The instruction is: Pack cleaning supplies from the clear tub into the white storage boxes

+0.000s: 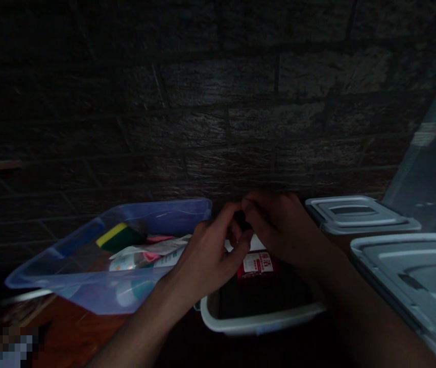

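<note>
My left hand (214, 250) and my right hand (275, 220) meet above an open container with a pale rim (237, 326). The fingers of both are bent and pinched close together. In the dim light I cannot make out what lies between them. Below, inside the container, rests a red packet (258, 263) with white lettering. A white thing (256, 243) shows just behind it, partly hidden by my hands.
To the left stands a translucent blue bin (103, 291) holding a yellow-green sponge (120, 237), white bottles (124, 261) and pink items. On the right are two grey-lidded boxes, one lid farther back (352, 210), one nearer (432, 271). A dark brick wall (202, 128) rises behind.
</note>
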`<state>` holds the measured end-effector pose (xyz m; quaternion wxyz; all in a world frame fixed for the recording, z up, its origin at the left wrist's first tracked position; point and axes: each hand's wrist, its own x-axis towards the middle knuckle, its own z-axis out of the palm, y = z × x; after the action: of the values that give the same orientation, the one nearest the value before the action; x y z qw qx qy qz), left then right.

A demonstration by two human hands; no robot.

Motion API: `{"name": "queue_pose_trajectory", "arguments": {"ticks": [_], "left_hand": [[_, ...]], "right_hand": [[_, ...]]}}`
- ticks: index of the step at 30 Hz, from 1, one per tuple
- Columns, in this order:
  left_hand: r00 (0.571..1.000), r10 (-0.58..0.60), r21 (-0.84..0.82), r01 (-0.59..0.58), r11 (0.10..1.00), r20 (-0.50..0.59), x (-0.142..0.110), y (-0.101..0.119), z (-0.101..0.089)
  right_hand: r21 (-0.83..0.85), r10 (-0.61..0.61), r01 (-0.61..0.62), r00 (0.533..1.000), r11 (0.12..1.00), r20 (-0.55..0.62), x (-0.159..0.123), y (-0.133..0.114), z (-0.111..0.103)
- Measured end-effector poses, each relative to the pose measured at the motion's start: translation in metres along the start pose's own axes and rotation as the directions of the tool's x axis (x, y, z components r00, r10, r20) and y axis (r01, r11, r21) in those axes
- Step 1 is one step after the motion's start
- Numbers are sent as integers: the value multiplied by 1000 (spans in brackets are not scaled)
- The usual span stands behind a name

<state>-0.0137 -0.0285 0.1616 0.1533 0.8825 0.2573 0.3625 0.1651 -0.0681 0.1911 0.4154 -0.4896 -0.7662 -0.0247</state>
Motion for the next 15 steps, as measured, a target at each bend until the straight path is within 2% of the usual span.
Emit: {"name": "queue_pose_trajectory", "arguments": {"ticks": [15], "left_hand": [[997,-52,54,49,997,48,-2,10,2]], "right_hand": [[-62,14,-13,1000,998,24,-2,-3,-4]]}}
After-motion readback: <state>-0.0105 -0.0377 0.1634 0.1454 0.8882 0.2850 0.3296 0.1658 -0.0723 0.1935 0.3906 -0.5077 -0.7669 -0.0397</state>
